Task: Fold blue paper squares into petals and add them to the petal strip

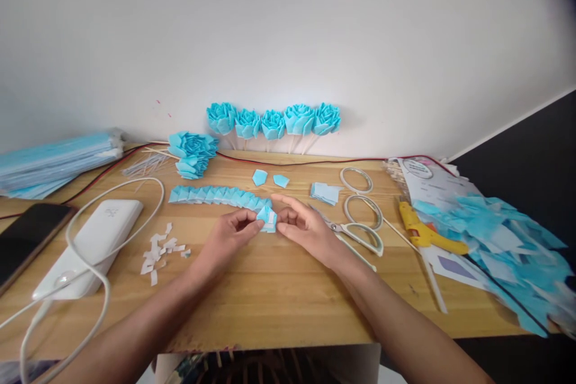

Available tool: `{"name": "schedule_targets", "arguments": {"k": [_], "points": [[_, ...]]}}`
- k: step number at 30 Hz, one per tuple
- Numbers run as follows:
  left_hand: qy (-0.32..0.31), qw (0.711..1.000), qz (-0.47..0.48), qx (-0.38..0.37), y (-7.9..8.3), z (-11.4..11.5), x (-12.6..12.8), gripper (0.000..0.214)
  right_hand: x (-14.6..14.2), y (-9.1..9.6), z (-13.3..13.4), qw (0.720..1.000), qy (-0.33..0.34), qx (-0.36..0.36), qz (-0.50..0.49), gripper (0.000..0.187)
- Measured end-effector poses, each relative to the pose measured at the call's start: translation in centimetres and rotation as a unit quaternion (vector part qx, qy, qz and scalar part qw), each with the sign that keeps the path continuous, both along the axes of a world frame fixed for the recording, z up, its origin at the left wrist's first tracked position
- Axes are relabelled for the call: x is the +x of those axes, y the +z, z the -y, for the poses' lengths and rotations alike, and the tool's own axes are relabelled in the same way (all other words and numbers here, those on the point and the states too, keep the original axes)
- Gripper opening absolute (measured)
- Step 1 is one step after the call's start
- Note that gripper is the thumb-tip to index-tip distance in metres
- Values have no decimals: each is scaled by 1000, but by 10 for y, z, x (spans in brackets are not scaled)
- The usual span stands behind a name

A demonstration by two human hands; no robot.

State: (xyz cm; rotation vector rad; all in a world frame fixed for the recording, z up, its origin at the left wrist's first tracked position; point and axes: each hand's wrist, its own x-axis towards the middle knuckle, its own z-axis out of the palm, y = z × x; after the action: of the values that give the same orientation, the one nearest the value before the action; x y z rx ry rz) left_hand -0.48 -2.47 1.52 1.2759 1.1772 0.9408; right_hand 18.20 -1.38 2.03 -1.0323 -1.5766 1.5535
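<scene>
Between both hands is a small folded blue piece (266, 218) with a white strip on its face. My left hand (234, 233) pinches its left edge between thumb and finger. On the other side, the thumb and fingers of my right hand (306, 225) close on its right edge. Just beyond the hands, a curved row of overlapping folded blue pieces (216, 194) lies on the wooden table. Two loose blue petals (260, 177) are farther back. Open scissors (360, 235) lie beside my right hand.
Blue flowers on sticks (272, 124) lean against the wall. Tape rolls (357, 180), a yellow glue gun (420, 231) and a blue sheet pile (504, 252) are right. White scraps (157, 252), a cabled power bank (92, 249) and a phone (29, 240) are left.
</scene>
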Motion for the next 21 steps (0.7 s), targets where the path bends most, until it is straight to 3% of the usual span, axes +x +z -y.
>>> {"name": "schedule_targets", "arguments": {"k": [9,16,21], "points": [[-37,999,-26,13,-1,-1,-1,28,1,-11,-2,999,-4,38,5,51],[-60,995,-66,54,-8,-2,-5,28,-1,-7,1,997,30,59,33,56],[15,994,-26,108,-1,-3,-13,34,6,-5,2,986,83,103,101,56]]}}
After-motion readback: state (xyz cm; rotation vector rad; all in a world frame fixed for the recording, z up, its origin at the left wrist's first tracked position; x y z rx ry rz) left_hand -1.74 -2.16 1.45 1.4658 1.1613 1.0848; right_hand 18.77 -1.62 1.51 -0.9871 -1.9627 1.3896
